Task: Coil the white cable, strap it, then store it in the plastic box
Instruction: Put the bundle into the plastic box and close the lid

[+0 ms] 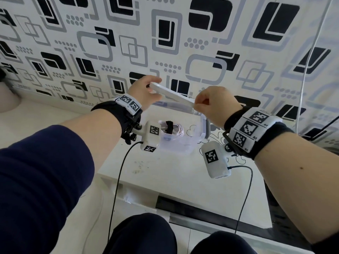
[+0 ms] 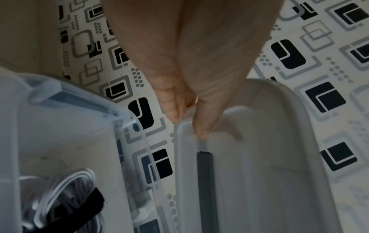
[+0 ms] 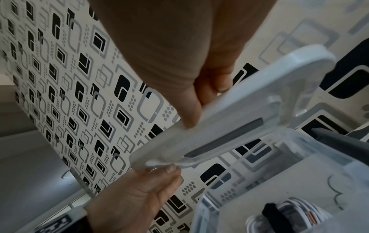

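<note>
The coiled white cable (image 1: 172, 128) with a black strap (image 1: 169, 126) round it lies inside the clear plastic box (image 1: 194, 142) on the white table. Above the box both hands hold the white lid (image 1: 172, 95), tilted. My left hand (image 1: 145, 92) pinches the lid's far left end; my right hand (image 1: 207, 105) pinches its near right end. The left wrist view shows my left hand's fingers (image 2: 201, 126) on the lid (image 2: 259, 157) rim, beside the box (image 2: 79, 134) and cable (image 2: 66, 189). In the right wrist view the lid (image 3: 229, 126) hangs over the box (image 3: 299, 165).
A patterned black, grey and white wall (image 1: 165, 43) stands right behind the box. The white table (image 1: 165, 171) ends in an edge near my knees. Black camera leads (image 1: 119, 180) hang from both wrists. A thin white cord (image 1: 310, 61) runs down the wall at right.
</note>
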